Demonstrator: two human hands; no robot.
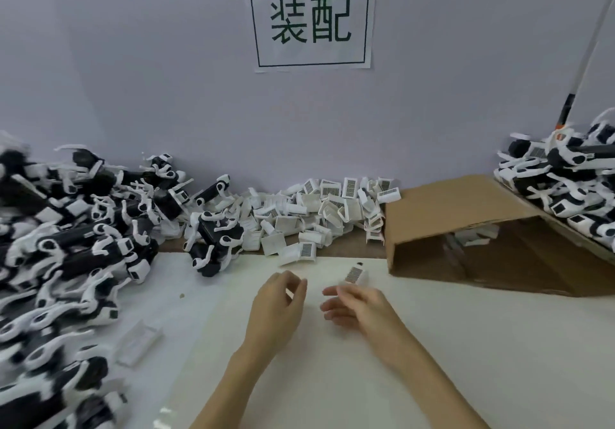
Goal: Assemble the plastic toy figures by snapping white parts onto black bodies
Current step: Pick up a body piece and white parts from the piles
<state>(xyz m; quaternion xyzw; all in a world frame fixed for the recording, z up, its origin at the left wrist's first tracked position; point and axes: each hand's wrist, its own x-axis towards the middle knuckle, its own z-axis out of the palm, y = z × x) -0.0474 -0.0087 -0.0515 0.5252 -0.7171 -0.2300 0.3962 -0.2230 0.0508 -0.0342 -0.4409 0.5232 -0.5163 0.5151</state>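
My left hand (278, 309) hovers over the white table with its fingers loosely curled and nothing between them. Just to its right, my right hand (359, 305) pinches a small white part (356, 275) with a dark striped label at its fingertips; the part is a little blurred. A heap of black bodies (66, 245) with white limbs fills the left side. One black body (213, 239) lies apart, near the far centre. Loose white parts (316, 215) are piled along the wall behind my hands.
A cardboard box (466, 235) lies on its side at the right. Beyond it is another pile of black-and-white figures (572, 189). A flat white piece (138, 342) lies on the table at the left. A paper sign (311, 17) hangs on the wall.
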